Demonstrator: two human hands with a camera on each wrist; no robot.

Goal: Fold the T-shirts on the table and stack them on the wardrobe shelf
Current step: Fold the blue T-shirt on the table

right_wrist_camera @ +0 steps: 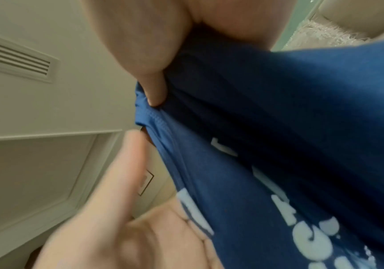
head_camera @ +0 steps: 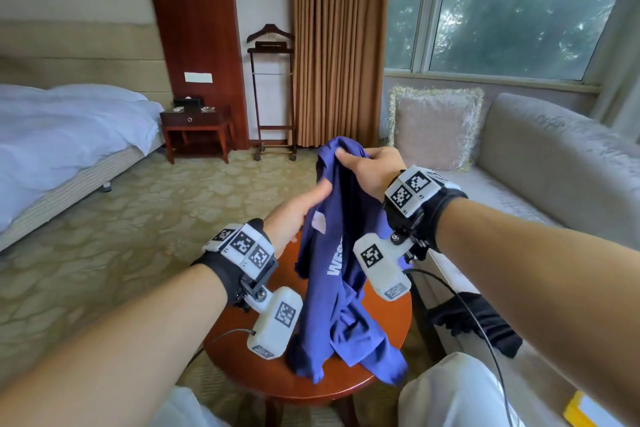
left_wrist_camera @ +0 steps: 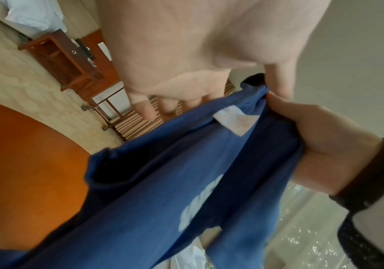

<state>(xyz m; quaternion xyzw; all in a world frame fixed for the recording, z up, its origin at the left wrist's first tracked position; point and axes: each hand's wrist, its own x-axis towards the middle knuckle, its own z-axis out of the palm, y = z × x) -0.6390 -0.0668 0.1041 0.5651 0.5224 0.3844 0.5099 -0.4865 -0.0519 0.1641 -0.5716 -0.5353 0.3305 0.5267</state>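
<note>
A blue T-shirt [head_camera: 332,288] [left_wrist_camera: 163,182] [right_wrist_camera: 278,127] with white lettering hangs bunched above the round wooden table [head_camera: 242,357] [left_wrist_camera: 25,154], its lower end crumpled on the tabletop. My right hand [head_camera: 367,166] [left_wrist_camera: 320,136] [right_wrist_camera: 145,54] grips its top edge in a fist, near the collar with its white label. My left hand [head_camera: 301,208] [left_wrist_camera: 186,54] [right_wrist_camera: 117,227] is just below and to the left. Its fingers are fairly straight and slip behind the fabric, with the thumb lying along the front edge.
A beige sofa [head_camera: 519,156] with a fringed cushion [head_camera: 433,128] and a black garment [head_camera: 485,322] stands to the right of the table. Across the carpet to the left are a bed [head_camera: 52,142], a nightstand [head_camera: 194,121] and a valet stand [head_camera: 272,94].
</note>
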